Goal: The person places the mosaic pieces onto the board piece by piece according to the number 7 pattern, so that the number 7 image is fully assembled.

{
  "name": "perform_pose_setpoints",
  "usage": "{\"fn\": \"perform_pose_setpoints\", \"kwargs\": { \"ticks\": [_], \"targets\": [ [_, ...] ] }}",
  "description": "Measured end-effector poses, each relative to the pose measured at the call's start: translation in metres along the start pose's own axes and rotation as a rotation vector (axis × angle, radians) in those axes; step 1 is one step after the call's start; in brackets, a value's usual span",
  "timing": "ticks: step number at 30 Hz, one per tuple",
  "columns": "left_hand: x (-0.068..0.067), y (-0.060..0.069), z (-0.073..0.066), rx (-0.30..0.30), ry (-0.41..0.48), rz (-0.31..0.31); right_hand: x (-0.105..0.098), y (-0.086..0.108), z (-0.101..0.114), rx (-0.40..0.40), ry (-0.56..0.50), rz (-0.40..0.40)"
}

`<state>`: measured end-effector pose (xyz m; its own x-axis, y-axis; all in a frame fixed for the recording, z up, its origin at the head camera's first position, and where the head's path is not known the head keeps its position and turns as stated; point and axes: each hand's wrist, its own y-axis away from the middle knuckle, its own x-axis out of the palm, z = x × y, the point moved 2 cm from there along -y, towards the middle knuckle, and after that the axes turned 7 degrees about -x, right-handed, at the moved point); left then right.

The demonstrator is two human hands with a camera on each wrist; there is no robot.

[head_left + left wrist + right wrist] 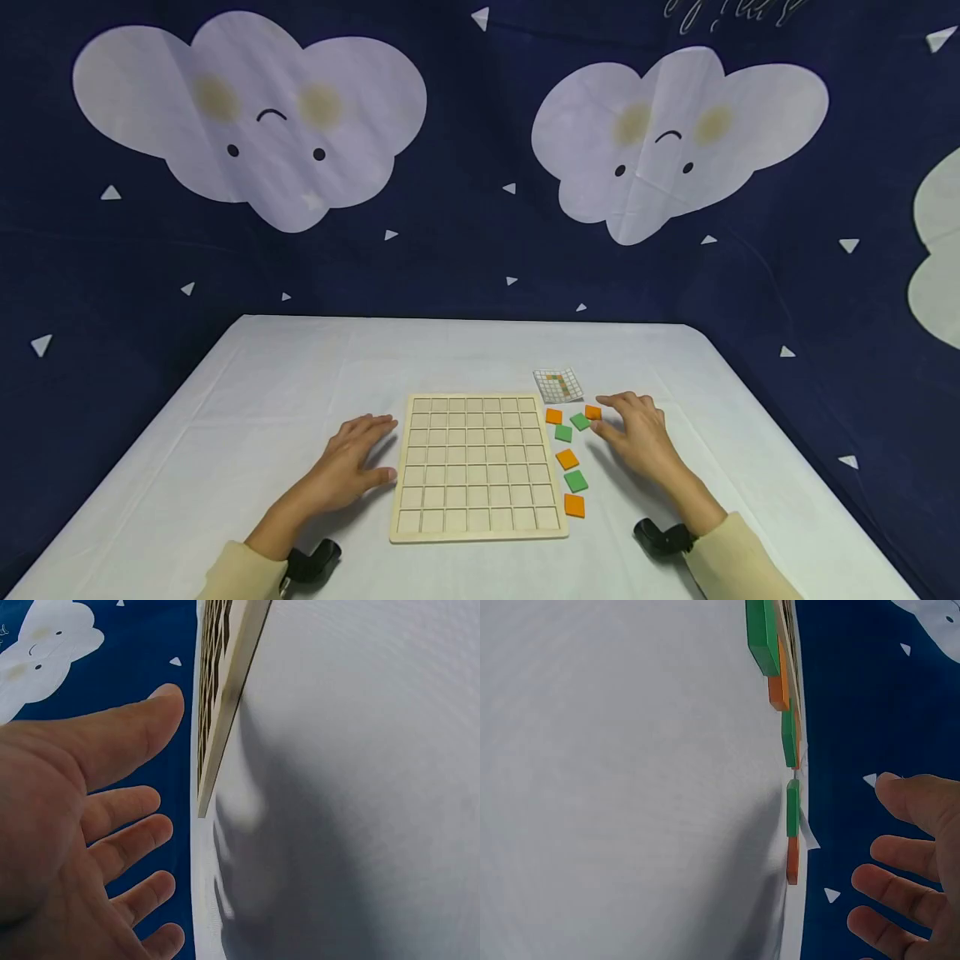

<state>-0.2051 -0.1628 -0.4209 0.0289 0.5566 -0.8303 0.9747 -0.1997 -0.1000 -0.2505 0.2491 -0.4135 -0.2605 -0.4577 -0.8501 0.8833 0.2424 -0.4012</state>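
Observation:
A square wooden grid board (pixel 480 537) lies on the white table, its cells bare. Beside its left edge is my left hand (pixel 351 467), fingers spread and holding nothing; the left wrist view shows that hand (pixel 82 825) apart from the board's side (pixel 225 712). Along the right edge lie several flat square tiles, among them an orange tile (pixel 574 506) and a green tile (pixel 576 481). My right hand (pixel 637 433) hovers near the upper tiles, closest to an orange one (pixel 593 412), with a gap between thumb and fingers. In the right wrist view this hand (pixel 915 870) holds nothing.
A small pattern card (pixel 558 386) with a coloured grid lies behind the tiles, near the board's far right corner. The white table (pixel 300 358) ends at a dark blue cloth backdrop (pixel 465 250) with clouds. Black devices (pixel 663 540) are on both wrists.

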Motion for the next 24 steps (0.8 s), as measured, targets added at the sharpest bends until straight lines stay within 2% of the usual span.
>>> {"fn": "perform_pose_setpoints", "kwargs": {
  "ticks": [9,14,24],
  "targets": [
    [0.003,-0.005,0.006,0.028,0.074,0.063,0.0,-0.003,-0.005,0.038,-0.021,0.031],
    [0.004,-0.007,0.009,0.018,0.117,0.089,0.001,-0.004,-0.007,0.041,-0.027,0.034],
    [0.006,-0.011,0.013,0.016,0.145,0.133,0.002,-0.006,-0.01,0.06,-0.05,0.052]
  ]
}}
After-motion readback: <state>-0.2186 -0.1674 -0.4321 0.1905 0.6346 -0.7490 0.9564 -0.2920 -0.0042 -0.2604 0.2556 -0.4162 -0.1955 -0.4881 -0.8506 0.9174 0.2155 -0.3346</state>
